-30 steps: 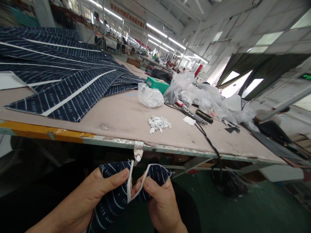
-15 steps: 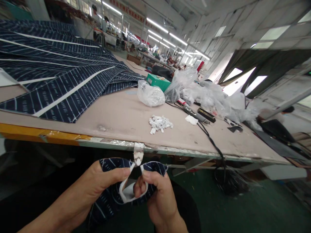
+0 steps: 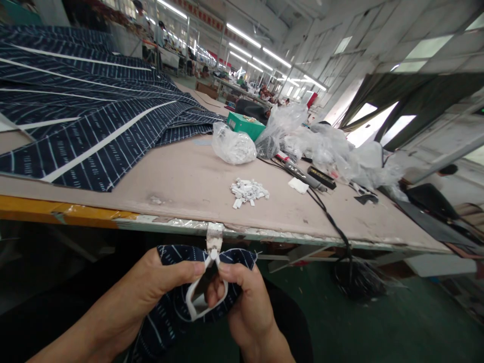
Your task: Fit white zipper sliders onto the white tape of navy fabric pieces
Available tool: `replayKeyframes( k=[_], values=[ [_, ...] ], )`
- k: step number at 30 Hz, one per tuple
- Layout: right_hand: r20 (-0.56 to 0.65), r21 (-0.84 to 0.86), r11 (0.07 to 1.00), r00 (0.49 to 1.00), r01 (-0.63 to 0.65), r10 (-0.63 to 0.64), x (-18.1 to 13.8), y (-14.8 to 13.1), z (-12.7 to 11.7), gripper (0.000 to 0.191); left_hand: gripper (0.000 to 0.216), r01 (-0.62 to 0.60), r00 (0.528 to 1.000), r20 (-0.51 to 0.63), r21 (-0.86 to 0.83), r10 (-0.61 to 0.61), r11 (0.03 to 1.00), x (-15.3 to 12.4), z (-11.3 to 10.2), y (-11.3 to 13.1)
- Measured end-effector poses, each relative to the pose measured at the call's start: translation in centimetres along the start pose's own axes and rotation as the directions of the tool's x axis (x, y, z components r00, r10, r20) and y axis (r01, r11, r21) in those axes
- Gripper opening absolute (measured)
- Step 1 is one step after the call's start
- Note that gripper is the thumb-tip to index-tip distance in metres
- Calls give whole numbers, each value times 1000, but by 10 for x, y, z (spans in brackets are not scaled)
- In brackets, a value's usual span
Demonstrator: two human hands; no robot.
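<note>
Below the table edge, both hands hold a navy printed fabric piece with white zipper tape along its edges. My left hand is closed on the left edge, thumb on top. My right hand pinches the right edge, its fingertips showing through the loop between the two tapes. The tape ends meet at a small white piece, apparently a zipper slider, at the tip of a taped holder fixed to the table edge. Whether the tapes are inside it I cannot tell.
On the table lie a pile of small white pieces, a clear plastic bag, a green box and a grey corded tool. Large striped navy fabric panels cover the left side. A black cable hangs over the edge.
The two tape ends have come together at the holder's tip; before, the right one stood a little apart. My right hand has shifted slightly left and up. Both hands keep their hold.
</note>
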State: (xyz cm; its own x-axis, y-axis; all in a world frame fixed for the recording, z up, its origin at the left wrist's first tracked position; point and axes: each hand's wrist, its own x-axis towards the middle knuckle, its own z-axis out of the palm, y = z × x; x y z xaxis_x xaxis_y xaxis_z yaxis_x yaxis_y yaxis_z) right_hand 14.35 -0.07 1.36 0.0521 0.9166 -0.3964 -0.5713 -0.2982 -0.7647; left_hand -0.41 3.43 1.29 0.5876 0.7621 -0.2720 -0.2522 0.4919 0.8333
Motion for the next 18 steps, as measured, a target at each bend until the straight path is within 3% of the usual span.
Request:
replayKeyframes(
  k=[6, 13, 18],
  values=[
    [3, 18, 1000, 1000, -14, 14, 1, -2, 2, 27, 16, 90, 995, -49, -37, -92, 995, 1, -3, -3],
    [7, 65, 998, 1000, -5, 5, 0, 0, 2, 27, 25, 8, 999, -35, 119, -4, 993, 2, 1, 4],
    [3, 82, 996, 1000, -26, 26, -1, 2, 2, 25, 25, -8, 1000, -14, 139, 10, 990, -1, 5, 11]
  ],
)
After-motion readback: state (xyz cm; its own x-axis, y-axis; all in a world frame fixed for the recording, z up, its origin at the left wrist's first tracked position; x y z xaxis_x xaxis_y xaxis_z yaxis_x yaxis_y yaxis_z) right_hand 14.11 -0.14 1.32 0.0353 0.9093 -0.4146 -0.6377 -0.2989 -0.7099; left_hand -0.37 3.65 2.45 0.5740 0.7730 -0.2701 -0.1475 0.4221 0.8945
